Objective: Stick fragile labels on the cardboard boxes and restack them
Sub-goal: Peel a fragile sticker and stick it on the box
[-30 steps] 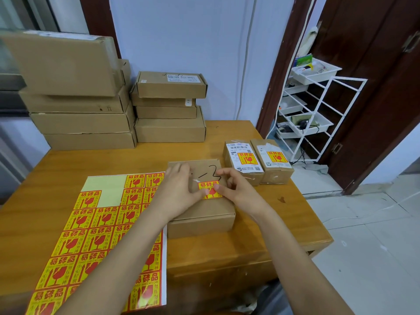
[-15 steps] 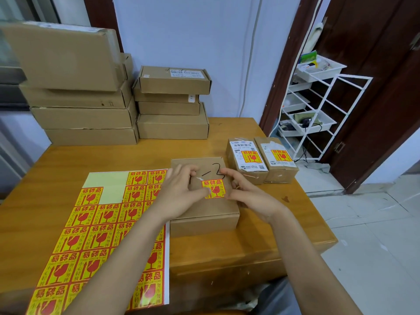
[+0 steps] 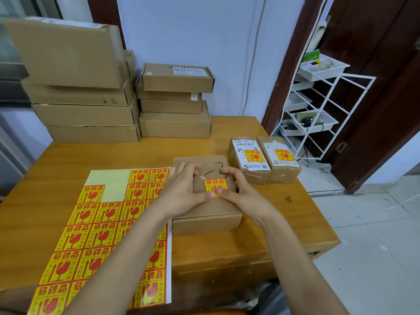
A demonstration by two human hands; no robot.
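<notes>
A flat cardboard box [image 3: 210, 213] lies on the wooden table [image 3: 261, 235] in front of me, with a black scribble on its lid. A red and yellow fragile label [image 3: 215, 184] sits on the lid. My left hand [image 3: 185, 189] and my right hand [image 3: 238, 189] rest on the box, both thumbs pressing the label's lower edge. To the left lies a sheet of fragile labels [image 3: 102, 228] with its top-left labels peeled off. Two small boxes [image 3: 250, 160] [image 3: 280, 159] to the right each carry a fragile label.
Two stacks of unlabelled cardboard boxes stand at the table's back: a tall one [image 3: 84, 92] on the left and a lower one [image 3: 175, 103] beside it. A white wire rack [image 3: 318, 105] with trays stands right of the table, by a dark door.
The camera has tilted a little. Both thumbs have slid down onto the label's lower edge, and the label lies flatter on the lid. The box has not moved.
</notes>
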